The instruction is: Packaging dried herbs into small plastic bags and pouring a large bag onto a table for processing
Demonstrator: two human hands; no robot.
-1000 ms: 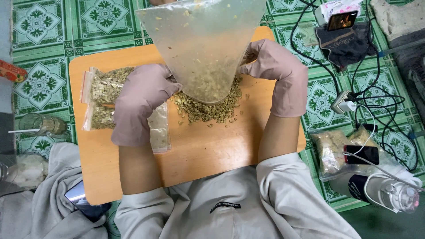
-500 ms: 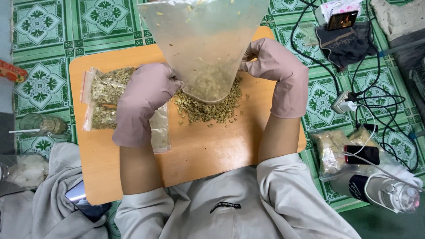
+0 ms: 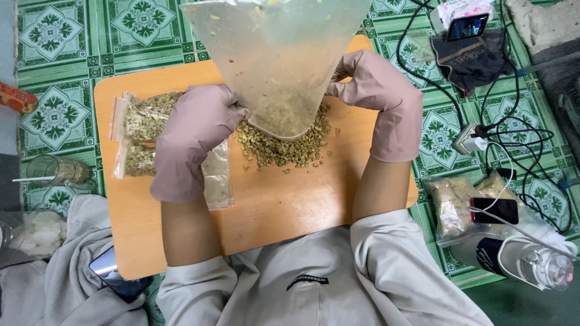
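Note:
Both my hands wear pale pink gloves. My left hand (image 3: 196, 136) and my right hand (image 3: 377, 99) grip the two sides of a large clear plastic bag (image 3: 278, 54), held with its narrow end down over an orange wooden board (image 3: 284, 205). Small greenish-yellow pieces (image 3: 284, 148) lie in a pile on the board right under the bag. A few more cling inside the bag. Small clear packets (image 3: 142, 133) filled with the same pieces lie on the board beside my left hand.
Green patterned floor tiles surround the board. On the right lie tangled black cables with a white plug (image 3: 471, 139), a phone (image 3: 495, 210) on a filled bag, a plastic bottle (image 3: 525, 259) and a dark cloth (image 3: 465, 54). A glass (image 3: 57, 172) stands at the left.
The bag has lifted slightly and tipped toward me; my hands stay on its sides. The pile under it looks about the same.

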